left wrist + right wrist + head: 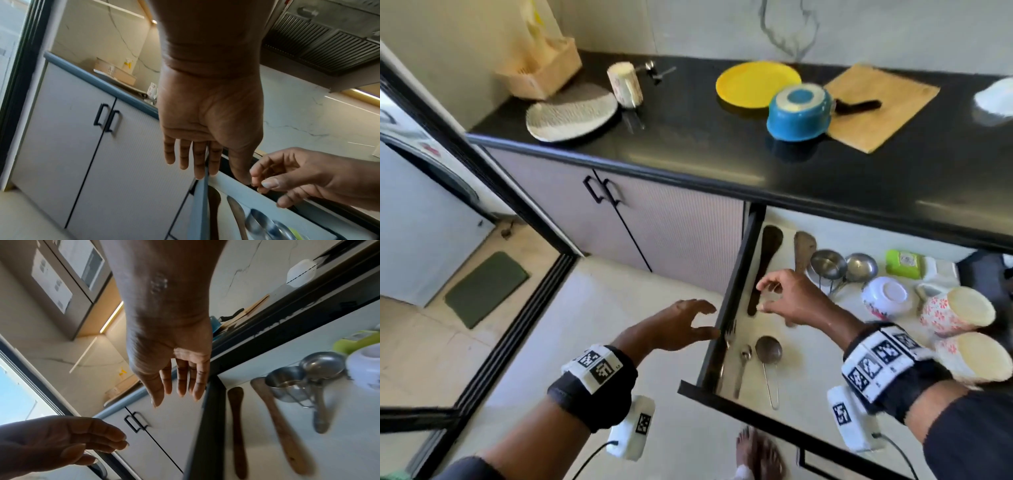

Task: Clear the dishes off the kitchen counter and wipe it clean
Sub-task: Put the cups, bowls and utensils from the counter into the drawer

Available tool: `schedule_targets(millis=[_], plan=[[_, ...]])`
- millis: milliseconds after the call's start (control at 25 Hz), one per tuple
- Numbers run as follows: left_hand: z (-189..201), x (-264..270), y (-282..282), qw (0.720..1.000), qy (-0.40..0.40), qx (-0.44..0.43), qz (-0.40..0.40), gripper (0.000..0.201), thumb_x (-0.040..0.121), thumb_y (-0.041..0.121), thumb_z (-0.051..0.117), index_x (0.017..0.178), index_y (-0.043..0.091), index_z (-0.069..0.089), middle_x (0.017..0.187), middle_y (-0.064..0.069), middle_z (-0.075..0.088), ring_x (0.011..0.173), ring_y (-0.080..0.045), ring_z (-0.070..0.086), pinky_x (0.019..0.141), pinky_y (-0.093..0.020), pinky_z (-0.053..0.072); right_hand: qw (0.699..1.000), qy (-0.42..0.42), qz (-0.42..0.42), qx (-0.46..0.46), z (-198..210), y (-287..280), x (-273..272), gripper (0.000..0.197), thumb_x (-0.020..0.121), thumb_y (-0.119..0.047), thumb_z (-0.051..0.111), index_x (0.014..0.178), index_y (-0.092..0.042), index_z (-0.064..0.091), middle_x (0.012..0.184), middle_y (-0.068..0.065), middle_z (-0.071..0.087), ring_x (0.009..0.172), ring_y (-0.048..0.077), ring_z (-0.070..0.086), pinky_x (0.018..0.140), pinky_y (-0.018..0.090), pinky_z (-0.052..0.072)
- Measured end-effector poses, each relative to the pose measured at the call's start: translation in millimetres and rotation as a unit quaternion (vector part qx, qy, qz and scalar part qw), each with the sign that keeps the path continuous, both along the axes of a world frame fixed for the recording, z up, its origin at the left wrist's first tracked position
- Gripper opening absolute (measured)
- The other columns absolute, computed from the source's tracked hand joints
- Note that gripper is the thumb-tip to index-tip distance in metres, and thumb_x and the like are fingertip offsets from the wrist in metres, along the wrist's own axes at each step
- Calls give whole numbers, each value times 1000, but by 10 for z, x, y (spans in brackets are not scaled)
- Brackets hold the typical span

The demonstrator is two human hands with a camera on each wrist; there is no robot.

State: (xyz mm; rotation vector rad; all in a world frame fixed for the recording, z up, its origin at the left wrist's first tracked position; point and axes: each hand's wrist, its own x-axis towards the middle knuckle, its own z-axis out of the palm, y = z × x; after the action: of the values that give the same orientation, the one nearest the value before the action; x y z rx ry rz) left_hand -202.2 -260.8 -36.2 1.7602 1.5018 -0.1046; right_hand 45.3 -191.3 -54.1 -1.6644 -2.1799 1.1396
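Note:
On the black counter [688, 147] lie a patterned plate [571, 113], a floral cup [625, 84] on its side, a yellow plate [753, 82], an upturned blue bowl [799, 113] and a wooden cutting board [887, 102] with a black-handled knife [858, 106]. Below, a drawer [734, 284] stands pulled out. My left hand [712, 318] hovers at the drawer's left wall, fingers straight [197, 162] and empty. My right hand [765, 296] hangs over the drawer's left part above a dark wooden spatula [765, 260], fingers relaxed [180, 384], holding nothing.
The drawer holds a fork [729, 334], a spoon [743, 359], a small strainer [768, 349], steel measuring cups [828, 265], a white bowl [887, 298], two floral cups [959, 311] and a green box [904, 262]. A white bowl [995, 96] sits far right on the counter. My bare foot [760, 455] is below the drawer front.

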Motion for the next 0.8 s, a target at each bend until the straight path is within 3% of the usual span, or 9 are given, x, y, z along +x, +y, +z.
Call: schedule_targets(millis=[200, 320, 400, 480, 600, 800], plan=[[304, -670, 310, 992, -11, 111, 62, 45, 93, 43, 61, 131, 21, 55, 132, 4, 57, 124, -13, 51, 97, -21, 38, 995, 90, -17, 45, 376, 158, -597, 26, 79, -30, 79, 101, -27, 65, 95, -10, 61, 86, 3, 59, 65, 13, 43], [363, -1251, 518, 980, -21, 166, 105, 38, 92, 43, 63, 125, 24, 58, 123, 7, 61, 112, -11, 54, 88, -21, 40, 989, 126, -24, 72, 634, 301, -1176, 22, 80, -32, 79, 97, -27, 66, 93, -9, 63, 85, 4, 60, 69, 16, 48], [356, -1635, 619, 975, -5, 188, 115, 37, 91, 46, 62, 123, 29, 57, 121, 12, 61, 108, -10, 55, 87, -25, 44, 986, 138, -36, 81, 748, 396, -1593, 21, 79, -33, 79, 95, -25, 67, 91, -7, 65, 83, 6, 62, 69, 17, 50], [325, -2164, 723, 972, -9, 205, 119, 34, 91, 47, 62, 120, 32, 57, 117, 16, 60, 108, -10, 57, 89, -30, 47, 987, 132, -44, 82, 786, 534, -2178, 19, 78, -31, 80, 90, -23, 68, 87, -6, 67, 80, 8, 63, 67, 18, 50], [325, -2969, 912, 967, -4, 224, 119, 32, 92, 41, 62, 120, 29, 57, 114, 16, 58, 109, -10, 56, 88, -26, 45, 992, 95, -36, 68, 825, 849, -3199, 14, 78, -26, 79, 84, -19, 69, 82, -3, 70, 76, 12, 65, 64, 23, 53], [683, -3920, 1452, 955, -2, 273, 115, 33, 91, 40, 62, 121, 27, 56, 120, 12, 61, 113, -11, 56, 91, -29, 47, 982, -37, -26, 182, 1237, 1737, -4219, 9, 79, -29, 74, 83, -23, 67, 85, -9, 66, 79, 13, 63, 66, 24, 47]])
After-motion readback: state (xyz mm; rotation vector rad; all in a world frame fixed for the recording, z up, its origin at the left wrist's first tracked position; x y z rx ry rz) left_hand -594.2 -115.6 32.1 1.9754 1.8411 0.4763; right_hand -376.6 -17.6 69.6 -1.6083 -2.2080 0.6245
